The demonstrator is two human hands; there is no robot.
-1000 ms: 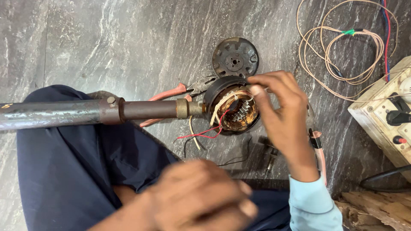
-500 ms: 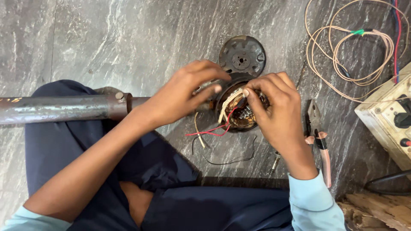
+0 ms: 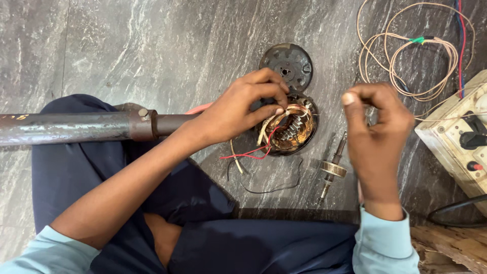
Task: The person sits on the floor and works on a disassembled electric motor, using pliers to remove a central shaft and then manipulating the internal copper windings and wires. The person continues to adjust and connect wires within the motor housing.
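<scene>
Left hand (image 3: pixel 238 109) pinching at the rim of the motor stator (image 3: pixel 289 129), thumb and fingertips pressed together on its upper edge, covering that part of the copper windings. Right hand (image 3: pixel 378 132) raised just right of the stator, fingers curled and pressed tight at thumb and forefinger; whatever sits in that pinch too thin to make out, perhaps a fine wire, cannot tell. Stator lying on the grey stone floor (image 3: pixel 152 45) near its middle, with red and black leads (image 3: pixel 248 155) trailing from it toward the near edge. Touching it on the far side, a dark round end cover (image 3: pixel 286 63), lying flat. Just right of the stator, below the right hand, a small rotor shaft (image 3: pixel 331 170), lying slanted. From the left edge, a rusty pipe (image 3: pixel 76 127) reaching toward the stator, its end hidden behind the left wrist. At the far right corner, a coil of pale wire (image 3: pixel 411 56), cut off at the top; beside it a cream switch box (image 3: pixel 451 137), cut off by the right edge.
</scene>
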